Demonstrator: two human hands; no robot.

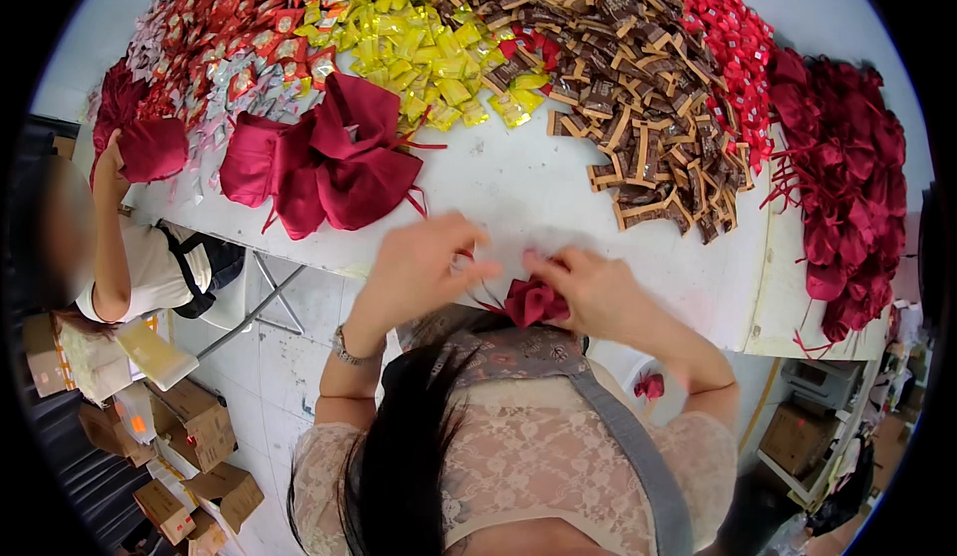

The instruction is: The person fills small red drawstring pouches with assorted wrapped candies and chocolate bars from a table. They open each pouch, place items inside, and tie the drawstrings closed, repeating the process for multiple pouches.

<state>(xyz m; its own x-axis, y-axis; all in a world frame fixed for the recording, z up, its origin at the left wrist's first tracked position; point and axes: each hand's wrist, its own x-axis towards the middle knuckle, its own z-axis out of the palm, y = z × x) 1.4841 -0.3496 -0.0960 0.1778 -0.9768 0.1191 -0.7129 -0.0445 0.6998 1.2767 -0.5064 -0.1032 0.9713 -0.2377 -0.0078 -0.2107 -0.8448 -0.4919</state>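
Observation:
Just past the near table edge, a small dark red drawstring pouch [535,302] hangs between my hands. My right hand [595,292] closes around its gathered top, with thumb and fingertips bent inward. On the other side, my left hand [424,265] is curled, with a thin red cord at its fingers; motion blurs the fingertips. More cord runs from the pouch toward that hand. Farther left on the table lie several larger-looking dark red pouches [344,162], heaped loosely with their cords trailing.
Wrapped sweets cover the far side: red packets [234,33], yellow packets [424,53], brown packets [638,68]. Dark red pouches pile up [842,187] at right. A co-worker's hand [112,157] holds a pouch at left. Cardboard boxes [194,426] stand on the floor.

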